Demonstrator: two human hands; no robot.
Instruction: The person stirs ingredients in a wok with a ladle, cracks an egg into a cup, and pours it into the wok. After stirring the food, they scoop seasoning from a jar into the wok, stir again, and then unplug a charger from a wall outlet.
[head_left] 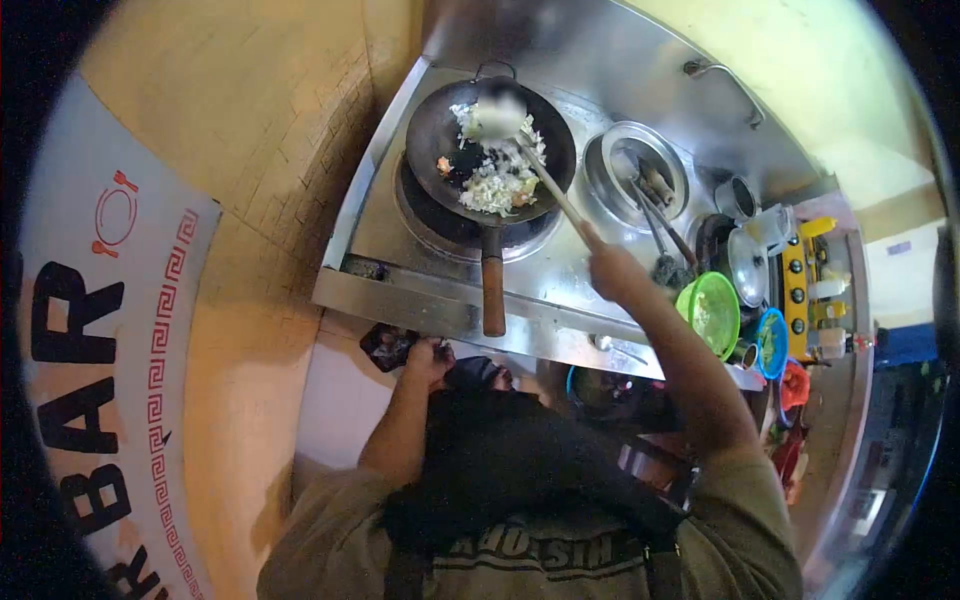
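My right hand is closed around the wooden end of a long-handled ladle. The ladle's head is over the wok, blurred. Chopped pale vegetables, perhaps cabbage, lie inside the wok with a small orange piece at the left. The wok's wooden handle points toward me with no hand on it. Below the stove's front edge, my left hand is closed on a dark patterned cloth, its fingers partly hidden.
Right of the wok stands a metal pot with utensils in it. Farther right are a green basket, a blue basket, a lidded pan and several bottles. A steel backsplash rises behind; a tiled wall borders the left.
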